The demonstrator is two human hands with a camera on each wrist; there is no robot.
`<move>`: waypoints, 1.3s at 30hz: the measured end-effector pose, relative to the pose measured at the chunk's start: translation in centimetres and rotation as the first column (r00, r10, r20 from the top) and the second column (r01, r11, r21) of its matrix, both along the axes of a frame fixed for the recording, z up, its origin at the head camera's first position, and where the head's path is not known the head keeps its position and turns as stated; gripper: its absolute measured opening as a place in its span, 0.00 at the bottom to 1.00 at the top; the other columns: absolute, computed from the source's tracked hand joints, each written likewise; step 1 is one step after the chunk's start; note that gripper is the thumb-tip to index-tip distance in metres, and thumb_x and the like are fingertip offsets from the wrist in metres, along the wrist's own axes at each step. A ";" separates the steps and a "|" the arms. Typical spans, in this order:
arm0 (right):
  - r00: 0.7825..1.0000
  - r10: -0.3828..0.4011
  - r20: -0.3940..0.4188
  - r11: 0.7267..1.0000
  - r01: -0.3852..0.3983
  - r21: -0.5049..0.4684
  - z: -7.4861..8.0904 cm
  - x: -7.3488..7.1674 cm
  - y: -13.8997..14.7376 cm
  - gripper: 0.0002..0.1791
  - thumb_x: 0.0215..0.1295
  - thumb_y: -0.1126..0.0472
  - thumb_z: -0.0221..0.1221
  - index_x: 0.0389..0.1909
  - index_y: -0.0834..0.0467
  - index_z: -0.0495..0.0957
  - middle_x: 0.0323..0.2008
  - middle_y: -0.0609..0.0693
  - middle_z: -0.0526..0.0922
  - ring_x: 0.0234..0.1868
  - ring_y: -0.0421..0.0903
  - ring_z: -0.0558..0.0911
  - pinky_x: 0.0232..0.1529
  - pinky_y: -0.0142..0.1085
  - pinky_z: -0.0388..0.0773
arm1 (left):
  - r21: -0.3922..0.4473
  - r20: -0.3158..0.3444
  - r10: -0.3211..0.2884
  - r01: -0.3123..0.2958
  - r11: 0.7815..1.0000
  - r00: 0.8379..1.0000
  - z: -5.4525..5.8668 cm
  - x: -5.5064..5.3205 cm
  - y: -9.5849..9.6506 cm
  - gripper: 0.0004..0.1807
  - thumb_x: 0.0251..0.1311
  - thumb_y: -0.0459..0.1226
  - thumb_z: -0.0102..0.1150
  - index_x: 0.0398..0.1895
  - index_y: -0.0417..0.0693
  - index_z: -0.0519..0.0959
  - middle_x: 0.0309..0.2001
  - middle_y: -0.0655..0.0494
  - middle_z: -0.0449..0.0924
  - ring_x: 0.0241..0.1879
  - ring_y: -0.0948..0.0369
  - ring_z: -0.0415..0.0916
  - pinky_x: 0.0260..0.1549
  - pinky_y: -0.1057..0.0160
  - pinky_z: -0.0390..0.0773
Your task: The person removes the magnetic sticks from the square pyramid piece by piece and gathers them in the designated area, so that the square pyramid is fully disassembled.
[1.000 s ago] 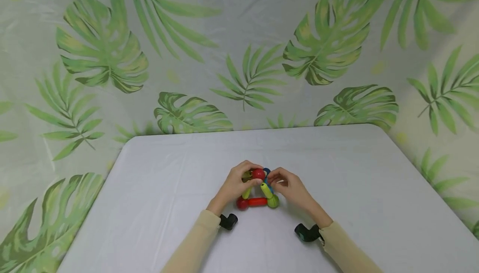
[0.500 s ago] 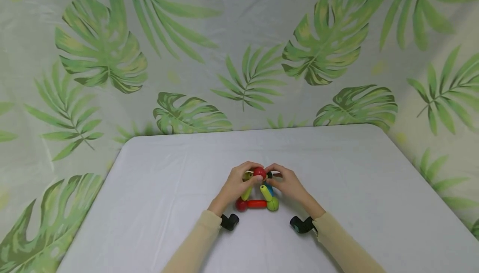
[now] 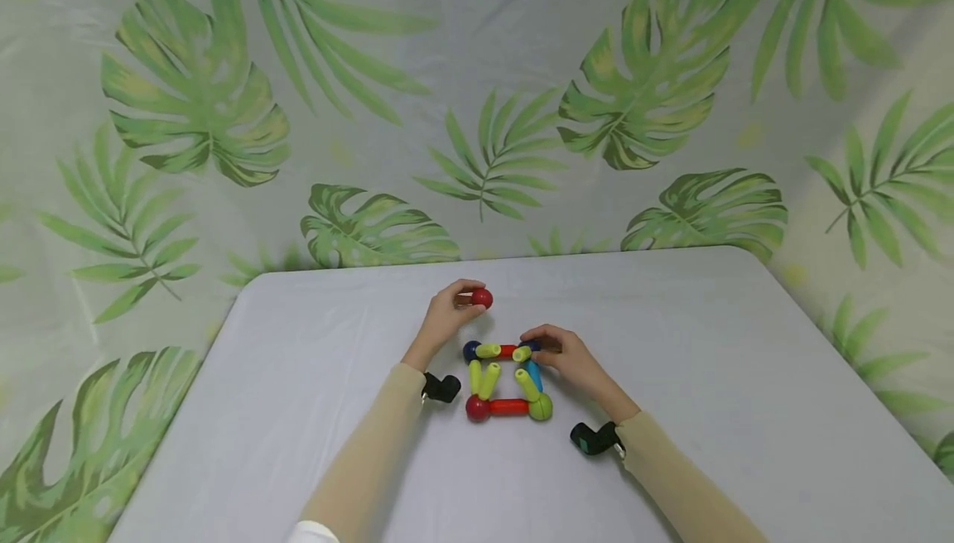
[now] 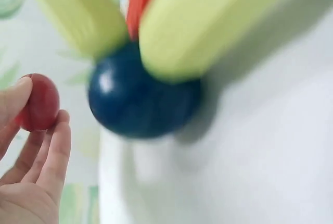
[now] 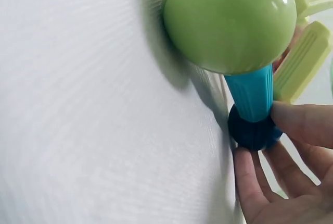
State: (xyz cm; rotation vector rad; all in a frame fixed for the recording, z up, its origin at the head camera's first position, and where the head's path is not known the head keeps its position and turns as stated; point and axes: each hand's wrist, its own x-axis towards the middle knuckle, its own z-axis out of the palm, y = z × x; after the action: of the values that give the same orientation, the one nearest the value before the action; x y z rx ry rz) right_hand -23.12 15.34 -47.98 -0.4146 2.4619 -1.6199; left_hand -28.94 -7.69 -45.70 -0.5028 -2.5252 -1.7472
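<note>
A square frame of toy building balls and rods lies on the table. In the head view my left hand (image 3: 440,318) holds a loose red ball (image 3: 483,299) between thumb and fingers, behind the frame's left side and apart from it. With thumb and fingers, my right hand (image 3: 568,358) grips the dark blue ball (image 5: 255,134) at the back right corner. Front corners are a red ball (image 3: 478,408) and a green ball (image 3: 540,407), joined by a red rod (image 3: 510,406). Another dark blue ball (image 4: 140,96) forms the back left corner. Yellow-green rods (image 3: 527,383) slant up from the corners.
A white-covered table (image 3: 335,344) surrounds the frame. Behind it hangs a leaf-patterned cloth (image 3: 507,112). Black wrist cameras sit at both wrists, the left one (image 3: 445,387) near the frame's left side.
My left hand has lifted the red ball off the frame and carried it back and left, uncovering the slanted rods. My right hand now grips the back right blue ball.
</note>
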 end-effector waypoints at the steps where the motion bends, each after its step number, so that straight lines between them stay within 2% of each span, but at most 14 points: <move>1: 1.000 0.002 0.005 1.000 -0.002 -0.011 -0.1 0.0 0.1 0.15 0.65 0.72 0.55 0.52 0.64 0.76 0.53 0.58 0.77 0.54 0.56 0.75 0.57 0.49 0.71 | -0.011 0.018 0.009 -0.009 1.000 1.000 -0.2 -0.6 -0.1 0.20 0.58 0.31 0.64 0.55 0.40 0.76 0.52 0.43 0.77 0.50 0.50 0.76 0.49 0.57 0.76; 5: 1.000 0.012 0.023 0.999 -0.011 -0.040 -0.4 -0.2 0.4 0.15 0.66 0.70 0.56 0.53 0.64 0.76 0.54 0.58 0.76 0.54 0.55 0.75 0.56 0.47 0.71 | -0.051 0.079 0.034 -0.030 0.998 0.996 -0.7 -2.4 -0.3 0.19 0.57 0.29 0.64 0.54 0.39 0.77 0.52 0.43 0.77 0.50 0.50 0.77 0.50 0.55 0.75; 11: 0.999 0.026 0.036 0.998 -0.024 -0.057 -0.8 -0.2 0.8 0.16 0.66 0.70 0.56 0.54 0.66 0.75 0.54 0.60 0.76 0.54 0.57 0.74 0.54 0.45 0.73 | -0.097 0.090 0.035 -0.027 0.995 0.995 -1.6 -4.0 -0.1 0.19 0.57 0.26 0.63 0.53 0.37 0.77 0.50 0.43 0.79 0.49 0.50 0.77 0.51 0.56 0.74; 16: 0.998 0.058 0.031 0.996 -0.056 -0.063 1.7 1.3 0.3 0.16 0.67 0.71 0.55 0.54 0.70 0.73 0.54 0.64 0.75 0.54 0.60 0.74 0.55 0.47 0.73 | -0.146 0.071 0.039 -0.029 0.989 0.997 -2.4 -4.6 -0.1 0.18 0.58 0.27 0.62 0.53 0.39 0.78 0.51 0.44 0.79 0.49 0.51 0.76 0.51 0.56 0.73; 18: 0.997 0.060 0.043 0.996 -0.057 -0.063 1.8 1.4 0.2 0.16 0.67 0.72 0.54 0.54 0.72 0.72 0.54 0.66 0.74 0.55 0.61 0.73 0.56 0.49 0.71 | -0.169 0.064 0.033 -0.022 0.985 0.997 -2.6 -4.8 -0.1 0.18 0.59 0.28 0.62 0.54 0.40 0.77 0.52 0.45 0.78 0.49 0.51 0.76 0.51 0.57 0.74; 23: 0.998 0.045 0.047 0.997 -0.042 -0.068 -0.4 0.1 0.8 0.16 0.68 0.69 0.55 0.56 0.67 0.73 0.55 0.62 0.74 0.56 0.58 0.73 0.56 0.48 0.71 | -0.179 0.069 0.021 -0.009 0.984 0.997 -1.9 -4.6 -0.4 0.23 0.60 0.29 0.61 0.59 0.43 0.74 0.57 0.44 0.75 0.52 0.49 0.74 0.49 0.54 0.75; 26: 0.998 0.039 0.041 0.997 -0.036 -0.063 -0.7 -0.2 0.8 0.16 0.68 0.68 0.56 0.56 0.65 0.74 0.55 0.60 0.75 0.56 0.56 0.73 0.57 0.47 0.71 | -0.153 0.040 0.031 -0.025 0.988 0.999 -1.3 -4.0 -1.0 0.24 0.59 0.29 0.62 0.60 0.42 0.73 0.58 0.41 0.73 0.53 0.46 0.73 0.49 0.52 0.74; 28: 0.999 0.036 0.032 0.998 -0.035 -0.056 -0.7 -0.1 0.8 0.16 0.68 0.66 0.56 0.55 0.64 0.75 0.55 0.59 0.76 0.55 0.56 0.74 0.57 0.47 0.71 | -0.114 0.010 0.007 -0.006 0.993 1.000 -0.9 -3.2 -1.5 0.23 0.59 0.27 0.61 0.59 0.40 0.72 0.57 0.39 0.72 0.53 0.45 0.72 0.51 0.51 0.73; 29: 0.999 0.033 0.031 0.998 -0.031 -0.054 -0.7 -0.1 0.8 0.16 0.67 0.66 0.57 0.55 0.64 0.75 0.55 0.58 0.76 0.55 0.55 0.74 0.57 0.47 0.71 | -0.097 -0.005 -0.024 0.024 0.995 1.000 -0.8 -2.7 -1.7 0.21 0.60 0.27 0.60 0.57 0.39 0.72 0.56 0.38 0.73 0.53 0.44 0.72 0.52 0.51 0.72; 31: 0.999 0.032 0.025 0.998 -0.031 -0.052 -0.6 0.0 0.8 0.16 0.67 0.65 0.57 0.55 0.63 0.75 0.54 0.58 0.76 0.55 0.55 0.74 0.57 0.47 0.71 | -0.072 -0.015 -0.127 0.126 0.989 0.992 -0.6 -1.4 -2.1 0.18 0.61 0.25 0.57 0.54 0.36 0.73 0.54 0.38 0.74 0.54 0.45 0.72 0.54 0.50 0.71; 34: 0.999 0.042 0.014 0.998 -0.042 -0.046 -0.6 0.0 0.9 0.16 0.68 0.65 0.56 0.55 0.64 0.75 0.54 0.59 0.76 0.55 0.56 0.74 0.57 0.48 0.71 | -0.089 0.011 -0.313 0.313 0.946 0.950 -0.3 0.8 -2.3 0.15 0.62 0.26 0.55 0.52 0.38 0.74 0.53 0.42 0.76 0.55 0.49 0.71 0.57 0.48 0.67; 36: 0.999 0.046 0.014 0.998 -0.045 -0.048 -0.6 0.0 0.9 0.16 0.68 0.66 0.56 0.56 0.65 0.74 0.55 0.59 0.76 0.55 0.56 0.74 0.57 0.48 0.71 | -0.145 0.032 -0.397 0.398 0.906 0.917 -0.3 2.0 -2.1 0.14 0.61 0.28 0.57 0.51 0.42 0.75 0.51 0.48 0.77 0.56 0.54 0.71 0.59 0.48 0.65; 37: 0.999 0.047 0.015 0.998 -0.046 -0.047 -0.7 -0.1 0.9 0.16 0.68 0.66 0.56 0.56 0.65 0.74 0.55 0.59 0.76 0.55 0.55 0.74 0.57 0.47 0.71 | -0.180 0.031 -0.420 0.418 0.890 0.907 -0.3 2.5 -2.0 0.14 0.61 0.29 0.58 0.50 0.44 0.75 0.50 0.50 0.78 0.55 0.56 0.72 0.59 0.48 0.64; 39: 0.998 0.061 0.008 0.997 -0.060 -0.050 -0.8 -0.2 0.7 0.17 0.68 0.67 0.55 0.56 0.66 0.73 0.55 0.60 0.75 0.55 0.56 0.74 0.57 0.47 0.71 | -0.240 0.021 -0.414 0.406 0.881 0.910 -0.4 3.3 -1.7 0.12 0.61 0.31 0.60 0.47 0.48 0.75 0.47 0.56 0.79 0.52 0.60 0.73 0.59 0.51 0.65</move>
State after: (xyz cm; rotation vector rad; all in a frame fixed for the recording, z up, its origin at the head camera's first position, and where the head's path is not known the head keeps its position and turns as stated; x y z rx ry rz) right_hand -23.34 16.07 -48.77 -0.4824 2.3818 -1.6581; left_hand -25.60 -9.44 -46.13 -1.1466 -2.7771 -1.5145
